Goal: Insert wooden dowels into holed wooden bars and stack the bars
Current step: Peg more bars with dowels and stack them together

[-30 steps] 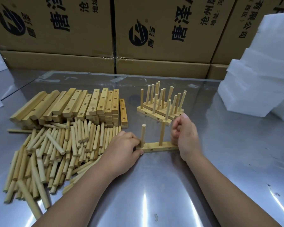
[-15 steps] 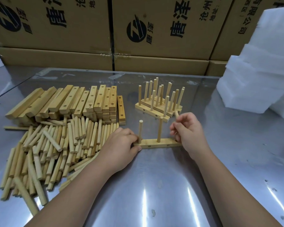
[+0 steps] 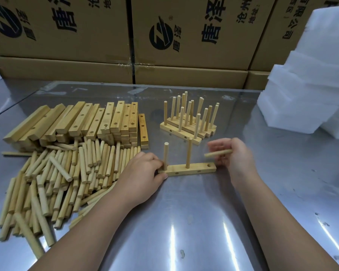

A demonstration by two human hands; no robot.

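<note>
table (image 3: 184,231): glossy metal | dowels (image 3: 67,173), bars (image 3: 98,122): matt pale wood | boxes (image 3: 184,36): cardboard

The left hand (image 3: 143,171) steadies a bar (image 3: 192,169) with two upright dowels; the right hand (image 3: 235,155) pinches a loose dowel (image 3: 218,153).

One near bar (image 3: 192,170) with two upright dowels (image 3: 188,153) and one empty top hole (image 3: 209,165); one level dowel (image 3: 218,153) at right; left piles of loose dowels (image 3: 67,182) and bars (image 3: 86,122) beyond counting.
</note>
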